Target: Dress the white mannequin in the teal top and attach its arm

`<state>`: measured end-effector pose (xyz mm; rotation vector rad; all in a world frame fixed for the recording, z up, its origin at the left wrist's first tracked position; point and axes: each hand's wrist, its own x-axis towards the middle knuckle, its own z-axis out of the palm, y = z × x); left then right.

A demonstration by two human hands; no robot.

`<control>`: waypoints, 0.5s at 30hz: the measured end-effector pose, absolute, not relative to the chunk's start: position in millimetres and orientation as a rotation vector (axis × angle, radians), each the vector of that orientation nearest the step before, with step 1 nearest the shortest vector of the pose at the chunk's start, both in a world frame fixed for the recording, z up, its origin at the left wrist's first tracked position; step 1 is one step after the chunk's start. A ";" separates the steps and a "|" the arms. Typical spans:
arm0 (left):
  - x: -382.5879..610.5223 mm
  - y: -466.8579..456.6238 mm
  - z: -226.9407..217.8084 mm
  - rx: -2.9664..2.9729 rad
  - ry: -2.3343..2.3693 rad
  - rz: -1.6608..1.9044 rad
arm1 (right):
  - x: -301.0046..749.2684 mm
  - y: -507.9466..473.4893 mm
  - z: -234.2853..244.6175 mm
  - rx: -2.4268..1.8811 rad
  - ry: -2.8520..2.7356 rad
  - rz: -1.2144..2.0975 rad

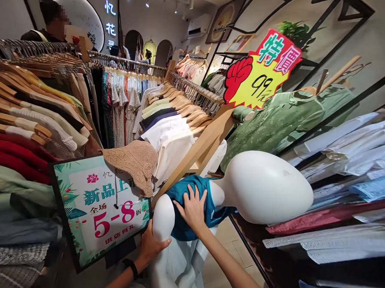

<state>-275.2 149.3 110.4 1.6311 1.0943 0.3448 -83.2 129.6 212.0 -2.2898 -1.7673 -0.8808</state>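
A white mannequin (264,186) leans tilted in front of me, its smooth head toward the right. A teal garment (181,229) is bunched around its neck and chest. My right hand (194,208) lies on the teal fabric with fingers spread, pressing it against the chest. My left hand (150,247), with a black band on the wrist, grips the mannequin's white shoulder stub (163,217) from below. White cloth (186,264) hangs under the torso.
A framed sale sign (100,208) with a tan woven hat (136,160) on it stands at left. Racks of hung clothes (29,114) fill the left and back. A yellow price sign (262,72) and folded shirts (349,169) are at right. A person (52,22) stands behind the far rack.
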 end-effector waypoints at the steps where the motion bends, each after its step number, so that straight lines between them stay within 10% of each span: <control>1: -275.8 149.7 108.2 1.611 1.074 0.388 | -86.1 136.8 211.2 -2.333 -1.698 -0.902; 15: -275.8 156.7 103.6 1.549 1.087 0.434 | -46.0 125.2 206.4 -1.513 -2.468 -0.879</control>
